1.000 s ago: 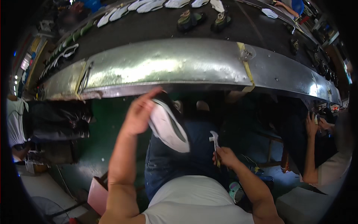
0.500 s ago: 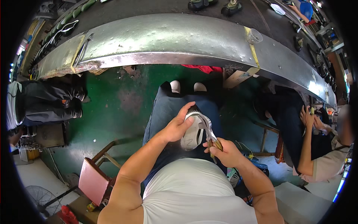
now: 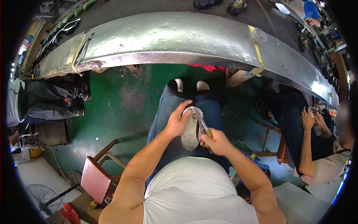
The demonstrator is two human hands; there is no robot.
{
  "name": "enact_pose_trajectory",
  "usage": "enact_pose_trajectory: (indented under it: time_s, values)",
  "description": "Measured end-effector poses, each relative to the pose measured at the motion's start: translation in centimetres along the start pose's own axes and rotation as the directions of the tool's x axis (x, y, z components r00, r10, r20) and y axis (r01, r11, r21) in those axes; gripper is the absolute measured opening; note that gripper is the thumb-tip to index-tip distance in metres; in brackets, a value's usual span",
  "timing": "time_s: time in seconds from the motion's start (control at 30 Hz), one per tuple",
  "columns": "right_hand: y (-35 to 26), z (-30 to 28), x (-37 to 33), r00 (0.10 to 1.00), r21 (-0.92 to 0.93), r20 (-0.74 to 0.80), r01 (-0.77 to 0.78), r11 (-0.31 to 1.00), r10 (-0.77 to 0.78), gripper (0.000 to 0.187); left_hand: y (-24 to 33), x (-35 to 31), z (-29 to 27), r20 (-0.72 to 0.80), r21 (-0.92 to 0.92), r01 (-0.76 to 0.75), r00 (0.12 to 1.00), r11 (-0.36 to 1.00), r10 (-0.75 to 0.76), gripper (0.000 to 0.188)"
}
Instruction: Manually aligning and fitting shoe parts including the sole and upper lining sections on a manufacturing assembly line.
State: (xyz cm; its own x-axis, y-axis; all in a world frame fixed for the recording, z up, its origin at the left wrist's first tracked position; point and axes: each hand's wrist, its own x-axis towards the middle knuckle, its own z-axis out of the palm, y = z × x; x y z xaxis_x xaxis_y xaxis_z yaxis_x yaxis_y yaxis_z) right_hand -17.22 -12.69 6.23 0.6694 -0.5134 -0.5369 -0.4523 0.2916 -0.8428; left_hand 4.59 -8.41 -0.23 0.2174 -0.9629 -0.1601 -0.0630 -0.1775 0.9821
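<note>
I've got the L hand (image 3: 177, 123) wrapped on the far end of a shoe (image 3: 189, 139), pale underside up, over the lap btwn both forearms, approx. mid-view; the R hand (image 3: 215, 142), to the right & a bit nearer, is clenched round the handles of lasting pincers (image 3: 201, 120), metal head up at the shoe's far end nr the L thumb; can't tell from here if the jaws bite on its edge; below, dark-blue trousers (image 3: 163, 108); on the far side a long metal-edged bench (image 3: 149, 37) runs left to right, w/ yellow tape (image 3: 257, 58) & a clear cup (image 3: 258, 35) on its right part, a thin metal tool (image 3: 84, 47) on its left, dark shoes (image 3: 237, 7) farther back; near left, a pink-seated stool (image 3: 96, 179), w/ a fan (image 3: 41, 198) left of it; left, a person's legs (image 3: 54, 100); right, a seated co-worker (image 3: 306, 162), hands round smth too small to make out.
</note>
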Motion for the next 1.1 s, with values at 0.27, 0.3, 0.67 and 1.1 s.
enact_pose_trajectory:
  time_s: [0.27, 0.3, 0.67, 1.1]
  values:
    - [-3.9, -2.7, 2.3, 0.967, -0.248, 0.101, -0.202, 0.947, 0.232, 0.022, -0.2, 1.1, -0.5, 0.065, -0.059, 0.111, 0.992, 0.992, -0.107, 0.038]
    - [-3.2, -2.3, 2.6, 0.996, -0.334, 0.022, -0.069, 0.94, 0.081, 0.024, -1.0, 1.4, -0.4, 0.012, -0.076, 0.071, 0.997, 0.995, -0.07, 0.037]
    - [-2.3, -3.1, -3.0, 0.993, -0.451, 0.002, 0.103, 0.887, -0.115, 0.035, 1.2, 1.5, -0.5, -0.053, -0.297, 0.043, 0.997, 0.954, -0.061, 0.039]
    - [2.3, 0.6, 0.2, 0.922, 0.846, 0.303, -0.377, 0.377, 0.241, 0.056, 5.2, -6.8, 1.4, 0.365, 0.22, -0.523, 0.827, 0.823, 0.428, 0.117]
